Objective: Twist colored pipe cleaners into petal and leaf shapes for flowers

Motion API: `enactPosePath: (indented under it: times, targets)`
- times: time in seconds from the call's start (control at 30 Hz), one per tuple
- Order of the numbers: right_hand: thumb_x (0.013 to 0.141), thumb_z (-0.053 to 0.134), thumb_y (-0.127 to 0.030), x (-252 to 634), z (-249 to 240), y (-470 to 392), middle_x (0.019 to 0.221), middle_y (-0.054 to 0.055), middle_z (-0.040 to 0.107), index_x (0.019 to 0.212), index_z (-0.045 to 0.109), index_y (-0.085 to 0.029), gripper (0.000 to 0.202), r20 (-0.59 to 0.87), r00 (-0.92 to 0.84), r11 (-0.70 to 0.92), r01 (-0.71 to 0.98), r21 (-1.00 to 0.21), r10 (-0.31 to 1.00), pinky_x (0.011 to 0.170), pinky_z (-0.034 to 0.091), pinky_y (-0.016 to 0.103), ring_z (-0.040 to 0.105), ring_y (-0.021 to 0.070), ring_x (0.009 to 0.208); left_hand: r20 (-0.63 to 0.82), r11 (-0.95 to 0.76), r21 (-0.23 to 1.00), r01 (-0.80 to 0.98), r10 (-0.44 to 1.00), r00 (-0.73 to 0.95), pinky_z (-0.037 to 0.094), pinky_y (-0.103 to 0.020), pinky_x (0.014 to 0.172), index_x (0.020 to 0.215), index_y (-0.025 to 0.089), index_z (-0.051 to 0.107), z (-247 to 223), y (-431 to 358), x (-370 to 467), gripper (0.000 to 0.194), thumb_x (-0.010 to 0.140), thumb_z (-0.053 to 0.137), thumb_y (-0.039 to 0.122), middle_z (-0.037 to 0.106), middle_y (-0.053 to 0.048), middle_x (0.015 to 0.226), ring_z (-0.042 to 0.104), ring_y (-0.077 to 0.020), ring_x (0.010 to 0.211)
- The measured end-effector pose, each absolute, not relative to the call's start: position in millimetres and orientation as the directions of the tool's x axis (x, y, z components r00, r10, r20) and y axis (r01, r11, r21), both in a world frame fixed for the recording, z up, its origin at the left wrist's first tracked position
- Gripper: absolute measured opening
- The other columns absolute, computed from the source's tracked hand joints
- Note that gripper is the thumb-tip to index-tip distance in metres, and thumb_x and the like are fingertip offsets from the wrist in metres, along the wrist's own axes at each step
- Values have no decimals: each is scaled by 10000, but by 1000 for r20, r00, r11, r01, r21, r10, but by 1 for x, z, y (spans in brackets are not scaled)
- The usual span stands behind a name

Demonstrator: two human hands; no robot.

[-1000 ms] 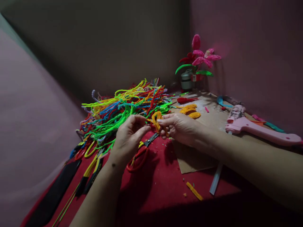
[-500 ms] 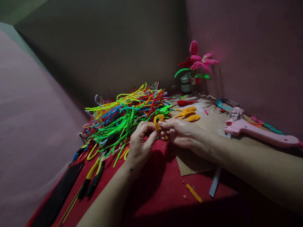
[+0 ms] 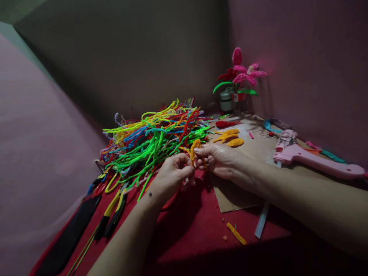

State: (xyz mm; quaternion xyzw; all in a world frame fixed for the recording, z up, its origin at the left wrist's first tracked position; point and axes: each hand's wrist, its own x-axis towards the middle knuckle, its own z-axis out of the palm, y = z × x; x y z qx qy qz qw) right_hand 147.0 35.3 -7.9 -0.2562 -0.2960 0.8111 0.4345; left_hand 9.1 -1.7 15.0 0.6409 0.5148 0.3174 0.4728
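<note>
Several petals (image 3: 228, 135) on cardboard (image 3: 234, 195), apparently shaped; orange loop (image 3: 196, 144) seemingly unfinished, pinched in right hand (image 3: 220, 158); left hand (image 3: 174, 171) half-curled beside, hold unclear.

Dim room, shadowy pinkish wall (image 3: 310, 69) at right, dark greyish wall (image 3: 129, 57) behind, pale mauve surface (image 3: 37, 134) at left, red-topped table (image 3: 207, 218)

1 orange fuzzy strip (image 3: 193, 152), bent into a narrow loop, stands roughly upright in the pinch of the right hand (image 3: 220, 158). Its rounded top rises just above the right thumb; its near side runs down to the fingertips of the left hand (image 3: 174, 169), too small to tell whether pinched there. 1 thin end juts left of the grip; another orange length shows below the right fingers.
</note>
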Motion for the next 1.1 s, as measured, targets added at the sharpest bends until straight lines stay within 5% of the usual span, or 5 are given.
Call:
enactPosePath:
  times: [0.2,0.47,0.63,1.1]
  targets:
    - [720,476,-51,148,-7,36,484,-4,503,590,519,-134,160,-188,-482,-463,-554,-692,856,465,372,224,450,86,439,-83,48,992,115,943,321,483,-247,424,853,172,479,9,0,11,163,741,579,235,598,10,649,590,-131,491]
    - [678,572,-42,147,-4,35,510,-22,537,588,554,-119,119,-152,-332,-328,-577,-748,931,463,373,205,480,72,447,12,-64,980,189,965,263,442,-188,320,824,149,524,8,-2,13,249,781,537,394,551,25,599,542,-92,386]
    - [754,579,-149,148,-3,36,514,7,565,611,605,-98,153,-7,-255,-165,-605,-778,967,448,383,215,490,78,422,-3,-44,985,168,963,271,438,-196,314,820,150,529,8,-2,13,203,776,552,347,563,27,586,538,-97,363]
    - [797,582,-277,147,-4,38,490,-2,556,660,585,-113,214,26,-305,-166,-585,-794,952,469,445,229,504,85,418,-49,-7,984,180,953,300,416,-177,308,883,141,534,15,0,4,159,775,562,254,576,20,558,507,-85,325]
